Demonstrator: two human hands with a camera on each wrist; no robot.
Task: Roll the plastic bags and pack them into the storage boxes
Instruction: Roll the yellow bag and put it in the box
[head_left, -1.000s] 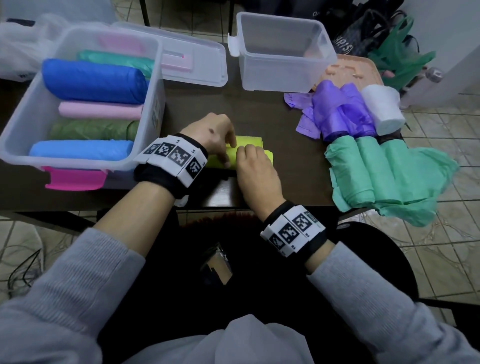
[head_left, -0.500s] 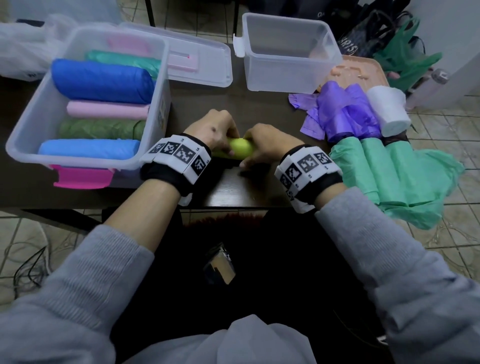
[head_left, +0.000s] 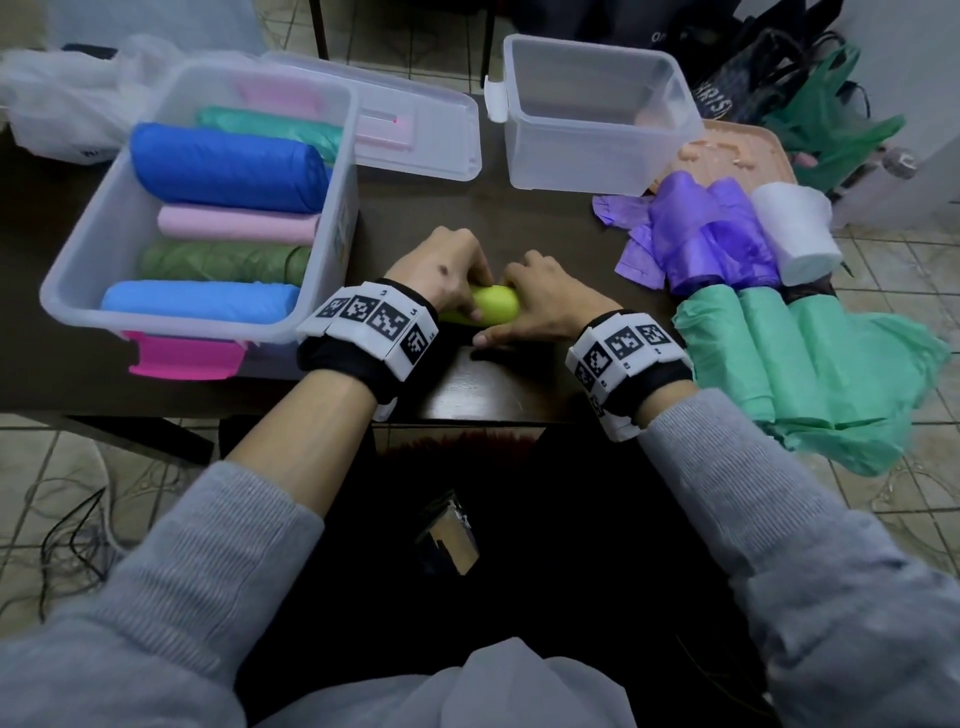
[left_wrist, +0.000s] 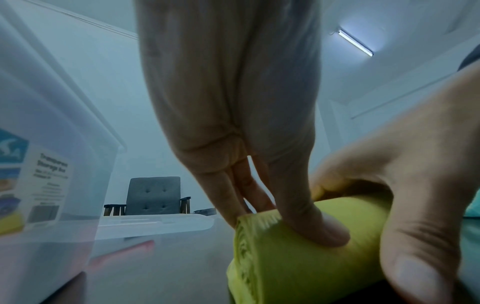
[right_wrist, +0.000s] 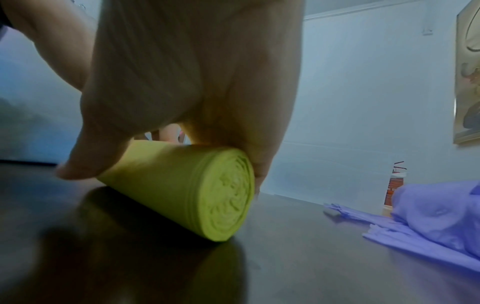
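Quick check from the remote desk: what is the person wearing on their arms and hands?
Both hands are bare: left hand, right hand. Each wrist carries a black strap under a white band printed with square black-and-white coded markers; the right band matches. Grey knit sleeves are pushed back from the wrists. No cables visible.

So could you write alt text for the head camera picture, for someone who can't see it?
Two hands, left hand and right hand, grip a yellow-green rolled plastic bag on a dark table. A clear plastic storage box holding coloured rolls stands left; an empty clear box stands behind.
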